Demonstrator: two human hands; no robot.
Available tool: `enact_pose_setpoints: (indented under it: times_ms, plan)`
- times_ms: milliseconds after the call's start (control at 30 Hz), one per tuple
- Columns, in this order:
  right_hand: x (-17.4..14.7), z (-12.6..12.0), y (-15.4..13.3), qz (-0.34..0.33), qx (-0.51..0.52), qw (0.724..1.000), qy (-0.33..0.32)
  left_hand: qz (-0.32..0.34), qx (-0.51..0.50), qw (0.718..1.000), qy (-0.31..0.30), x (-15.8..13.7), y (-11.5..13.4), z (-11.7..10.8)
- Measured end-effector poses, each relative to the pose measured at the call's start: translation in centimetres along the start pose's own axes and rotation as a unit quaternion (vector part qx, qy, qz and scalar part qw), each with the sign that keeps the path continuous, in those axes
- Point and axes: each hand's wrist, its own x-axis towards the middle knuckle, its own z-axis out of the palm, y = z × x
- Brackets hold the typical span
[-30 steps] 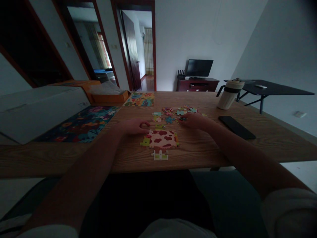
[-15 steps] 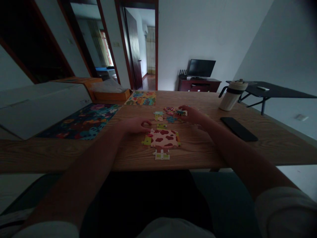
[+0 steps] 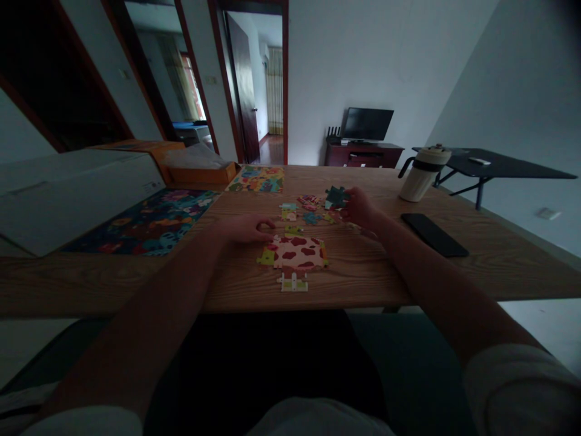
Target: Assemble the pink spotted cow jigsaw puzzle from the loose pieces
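My right hand (image 3: 362, 209) pinches a dark teal puzzle piece (image 3: 336, 195) by its right side, raised above the loose pieces. On the table in front of me lies a joined puzzle section (image 3: 297, 252), cream with dark red patches and green edge parts. My left hand (image 3: 245, 229) rests at its upper left corner; index finger and thumb curve apart, with nothing seen between them. Just below the section is a separate pale puzzle piece (image 3: 294, 283). Above it lie a green piece (image 3: 294, 231), a blue piece (image 3: 311, 218) and a red-patterned piece (image 3: 309, 202).
A black phone (image 3: 433, 235) and a cream lidded mug (image 3: 422, 175) stand to the right. At the left are a dark floral puzzle sheet (image 3: 149, 224), a large white box (image 3: 82, 200) and an orange box (image 3: 204, 174). A colourful picture sheet (image 3: 258, 180) lies at the far edge.
My right hand has lifted the teal puzzle piece off the loose pieces and turned it up, moving slightly right. My left hand stays at the section's corner.
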Motion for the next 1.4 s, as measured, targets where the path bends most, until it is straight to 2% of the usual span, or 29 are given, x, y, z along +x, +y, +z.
enact_pose_setpoints:
  times_ms: [67,133,233,367,500,600,667,767,833,933,1100,1267,1400]
  plan:
    - [0.2,0.1,0.7,-0.027,-0.084,0.994,0.065,-0.009,0.004,1.0,0.002,0.0,0.0,0.0]
    - [0.2,0.2,1.4,-0.055,-0.191,0.971,0.129,-0.013,0.003,1.0,0.003,0.0,0.0,0.0]
    - [0.1,0.6,1.9,-0.087,-0.335,0.925,0.155,-0.008,0.001,1.0,0.003,0.0,0.0,0.0]
    - [0.2,2.3,1.1,-0.15,-0.447,0.878,0.082,-0.013,0.008,1.0,0.003,0.0,0.2,-0.1]
    - [0.4,4.1,-0.2,-0.171,-0.462,0.87,-0.015,-0.012,0.0,1.0,0.007,-0.1,0.3,0.0]
    - [0.4,4.3,-0.4,-0.193,-0.473,0.859,-0.027,-0.015,-0.003,1.0,0.003,-0.1,0.4,0.0]
    - [0.5,4.0,-0.1,-0.189,-0.465,0.865,0.007,-0.018,0.0,1.0,0.004,-0.2,0.5,-0.1]
    - [0.9,3.5,0.6,-0.131,-0.397,0.906,0.064,-0.02,0.008,1.0,0.008,-0.3,0.7,-0.1]
    - [1.1,3.3,1.1,-0.101,-0.345,0.93,0.076,-0.018,0.01,1.0,0.007,-0.3,0.7,-0.1]
    - [1.1,2.9,1.3,-0.096,-0.292,0.949,0.069,-0.015,0.009,1.0,0.003,-0.2,0.4,-0.1]
    - [1.0,2.4,1.4,-0.1,-0.26,0.958,0.063,-0.009,0.01,1.0,0.003,0.2,-0.3,0.1]
    - [1.3,2.4,2.0,-0.13,-0.302,0.943,0.043,-0.007,0.003,1.0,0.003,0.3,-0.4,0.1]
    - [1.2,2.4,1.8,-0.128,-0.289,0.948,0.034,-0.007,0.009,1.0,-0.004,0.2,-0.3,0.0]
